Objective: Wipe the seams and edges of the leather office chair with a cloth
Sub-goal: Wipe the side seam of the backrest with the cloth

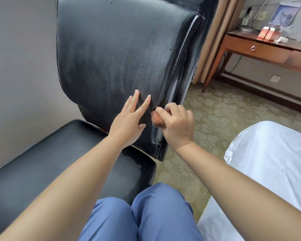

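Black leather chair (111, 54) fills the left and centre, its top cut off by the frame. Right hand (176, 126) bunches an orange cloth (157, 120) against the backrest's right edge seam. Left hand (129, 122) lies flat, fingers spread, on the backrest. Carpet (215, 115) lies open rightward; writing on the red boxes (266, 34) is unreadable.
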